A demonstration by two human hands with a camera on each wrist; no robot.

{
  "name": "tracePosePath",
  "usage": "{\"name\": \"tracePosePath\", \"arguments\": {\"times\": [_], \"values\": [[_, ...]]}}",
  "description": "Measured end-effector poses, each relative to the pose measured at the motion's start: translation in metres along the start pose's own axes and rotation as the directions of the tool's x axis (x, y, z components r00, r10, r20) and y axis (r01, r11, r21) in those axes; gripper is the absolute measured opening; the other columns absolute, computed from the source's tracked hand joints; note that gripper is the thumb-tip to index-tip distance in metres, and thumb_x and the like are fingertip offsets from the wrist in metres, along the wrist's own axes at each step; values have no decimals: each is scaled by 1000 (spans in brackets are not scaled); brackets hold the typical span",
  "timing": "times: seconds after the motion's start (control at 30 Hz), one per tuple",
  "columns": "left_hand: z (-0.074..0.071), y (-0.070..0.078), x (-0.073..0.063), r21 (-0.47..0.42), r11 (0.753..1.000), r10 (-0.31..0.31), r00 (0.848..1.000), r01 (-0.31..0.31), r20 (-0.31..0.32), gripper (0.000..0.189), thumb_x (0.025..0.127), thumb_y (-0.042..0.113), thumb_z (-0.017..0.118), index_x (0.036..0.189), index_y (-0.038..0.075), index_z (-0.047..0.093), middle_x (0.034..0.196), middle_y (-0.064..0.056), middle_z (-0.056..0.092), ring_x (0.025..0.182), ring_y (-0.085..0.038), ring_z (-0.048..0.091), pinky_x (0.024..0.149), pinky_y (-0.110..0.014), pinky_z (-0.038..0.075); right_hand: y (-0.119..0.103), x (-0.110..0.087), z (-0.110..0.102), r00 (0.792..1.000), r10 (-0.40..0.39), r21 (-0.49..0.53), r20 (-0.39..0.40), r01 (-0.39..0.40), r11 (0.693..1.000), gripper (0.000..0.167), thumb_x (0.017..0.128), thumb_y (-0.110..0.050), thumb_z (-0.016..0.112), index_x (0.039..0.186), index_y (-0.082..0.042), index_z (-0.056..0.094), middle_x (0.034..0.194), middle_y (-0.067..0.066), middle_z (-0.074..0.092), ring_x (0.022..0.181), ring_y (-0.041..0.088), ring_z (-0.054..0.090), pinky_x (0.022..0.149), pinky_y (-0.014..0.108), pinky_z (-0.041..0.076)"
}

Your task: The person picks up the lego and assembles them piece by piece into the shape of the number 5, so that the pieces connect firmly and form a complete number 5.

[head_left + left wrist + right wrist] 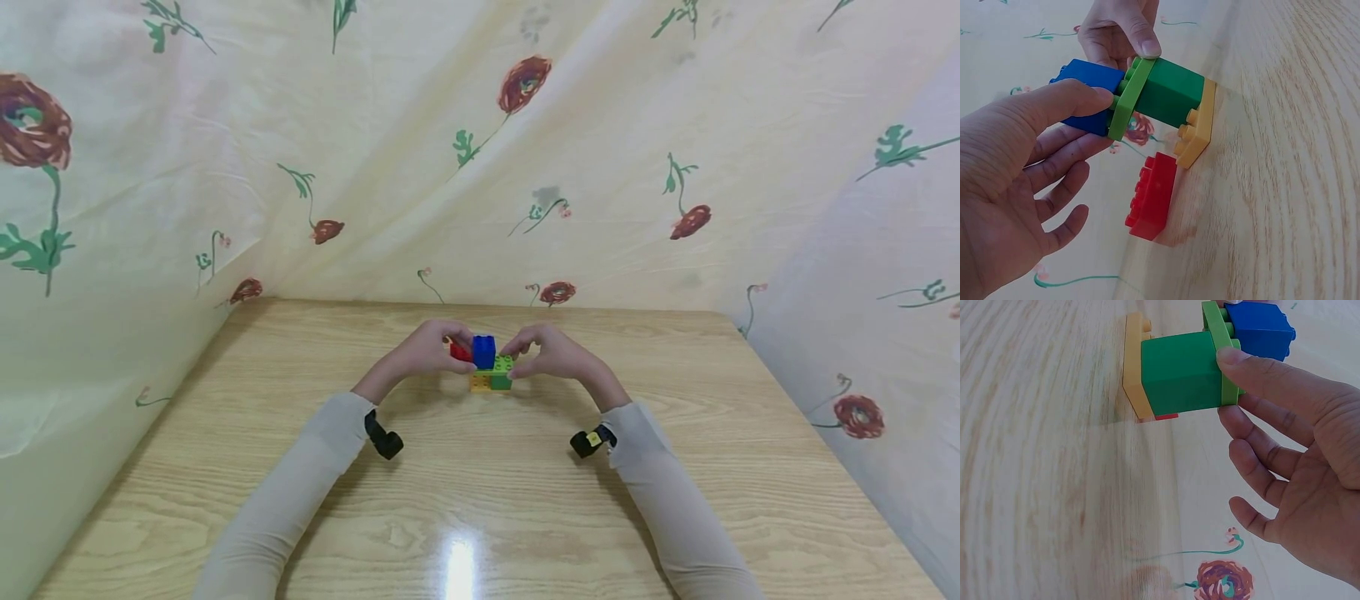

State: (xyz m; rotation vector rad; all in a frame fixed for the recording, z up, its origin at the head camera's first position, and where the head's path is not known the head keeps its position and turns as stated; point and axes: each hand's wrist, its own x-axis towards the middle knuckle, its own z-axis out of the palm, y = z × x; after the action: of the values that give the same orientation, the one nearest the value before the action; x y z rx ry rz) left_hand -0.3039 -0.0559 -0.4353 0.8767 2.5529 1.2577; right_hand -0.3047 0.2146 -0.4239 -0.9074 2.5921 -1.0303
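A small stack of toy building bricks stands on the table. Its base is a flat yellow brick [1196, 140], with a dark green brick [1180, 374] on one end. Across the green one lies a flat light green brick [1130, 100], and a blue brick [483, 352] sits on its left part. My left hand [429, 348] pinches the blue brick between thumb and fingers. With thumb and fingertips, my right hand [553, 352] pinches the right end of the light green brick. A red brick [1152, 197] rests on the table behind the stack's left side, partly hidden in the head view.
The wooden table [480, 467] carries the bricks. A floral cloth [420, 150] hangs behind it and along both sides. Each wrist wears a black strap camera, the left camera [387, 442] and the right camera [585, 443].
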Motion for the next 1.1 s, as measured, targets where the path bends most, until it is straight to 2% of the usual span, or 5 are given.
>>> {"name": "tracePosePath", "arguments": {"times": [0.23, 0.73, 1.1], "values": [[1, 0, 0, -8, 1000, 8, 1000, -8, 0, 38, 84, 19, 84, 117, 5, 71, 110, -8, 75, 109, -24, 65, 107, -52, 44, 1, 0, 0, 1000, 6, -7, -1, -6, 1000, 30, 83, -16, 85, 112, -10, 78, 110, 6, 75, 105, 28, 61, 99, 52, 48], [0, 3, 0, -18, 1000, -19, 1000, 19, -6, 36, 83, 19, 85, 113, 6, 72, 108, -7, 75, 107, -24, 65, 108, -53, 43, 1, 0, 0, 1000, 9, -1, 3, -9, 1000, 31, 84, -17, 85, 113, -11, 78, 111, 7, 74, 106, 29, 60, 100, 55, 47], [0, 2, 1, -4, 1000, -21, 1000, 21, -4, 34, 83, 18, 85, 112, 6, 72, 108, -7, 75, 106, -22, 65, 105, -48, 45, 2, 1, 1, 1000, 4, -1, -1, -4, 1000, 31, 83, -16, 85, 113, -11, 78, 110, 7, 74, 106, 29, 61, 100, 55, 46]]}}
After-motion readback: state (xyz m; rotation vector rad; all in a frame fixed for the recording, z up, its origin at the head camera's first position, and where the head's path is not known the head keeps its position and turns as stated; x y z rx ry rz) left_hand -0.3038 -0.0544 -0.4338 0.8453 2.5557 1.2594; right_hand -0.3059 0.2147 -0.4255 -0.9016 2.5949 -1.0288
